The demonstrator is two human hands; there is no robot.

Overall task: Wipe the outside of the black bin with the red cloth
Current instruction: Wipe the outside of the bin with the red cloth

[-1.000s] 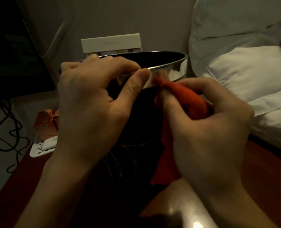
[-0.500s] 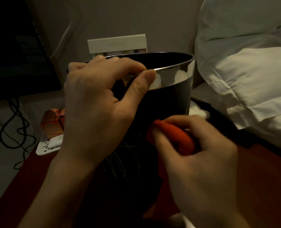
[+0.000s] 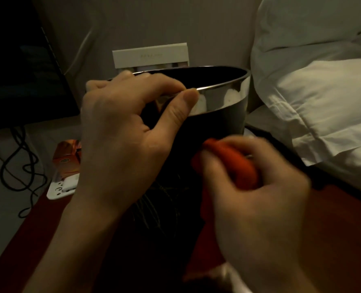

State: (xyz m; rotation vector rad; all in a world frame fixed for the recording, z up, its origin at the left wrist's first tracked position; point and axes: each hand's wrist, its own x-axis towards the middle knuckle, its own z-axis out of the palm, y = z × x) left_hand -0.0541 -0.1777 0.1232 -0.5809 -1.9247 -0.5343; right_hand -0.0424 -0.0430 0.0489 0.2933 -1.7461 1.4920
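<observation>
The black bin (image 3: 215,123) stands upright in the middle, with a shiny metal band around its rim. My left hand (image 3: 122,132) grips the near left part of that rim, thumb on the band and fingers over the edge. My right hand (image 3: 257,199) holds the bunched red cloth (image 3: 236,166) and presses it against the bin's outer wall, below the band on the near right side. The hand is blurred. Part of the cloth hangs down under my palm. The lower wall shows fine pale scratches.
White pillows (image 3: 314,85) lie close on the right. A dark monitor (image 3: 21,66) and tangled cables (image 3: 19,166) are on the left. A white power strip (image 3: 61,187) and an orange packet (image 3: 67,157) lie left of the bin, a white box (image 3: 150,55) behind it. The bin stands on a dark red surface (image 3: 333,229).
My right hand has slid the red cloth down from the rim band to the bin's mid wall and rubs there. My left hand has kept its grip on the rim.
</observation>
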